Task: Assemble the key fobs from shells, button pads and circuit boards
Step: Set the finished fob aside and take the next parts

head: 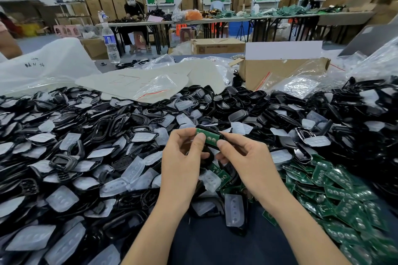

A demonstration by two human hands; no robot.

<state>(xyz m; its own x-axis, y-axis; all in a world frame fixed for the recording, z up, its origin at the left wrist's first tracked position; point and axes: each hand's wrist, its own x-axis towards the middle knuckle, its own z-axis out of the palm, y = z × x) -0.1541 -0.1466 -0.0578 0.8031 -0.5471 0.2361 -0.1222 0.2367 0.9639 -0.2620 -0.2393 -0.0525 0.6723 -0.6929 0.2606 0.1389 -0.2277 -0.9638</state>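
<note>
Step in hand: seating a board [210,137] into a shell [208,158].

Hands: my left hand [183,157] and right hand [247,157] are close together above the heap. Both grip the one shell, fingers curled behind it, each thumb pressing on the board's green face.

Position: the board lies tilted across the shell's open side and does not look fully seated. I cannot tell whether a pad is already beneath it.

Stock: loose shells [86,135] and pads [133,170] are heaped on the left and centre of the tabletop [215,243]. Spare boards [344,200] are heaped on the right.

Next move, in my judgement: square the board to the shell's outline, then press evenly with both thumbs until it drops flush. Uneven pressure risks jamming one corner.
</note>
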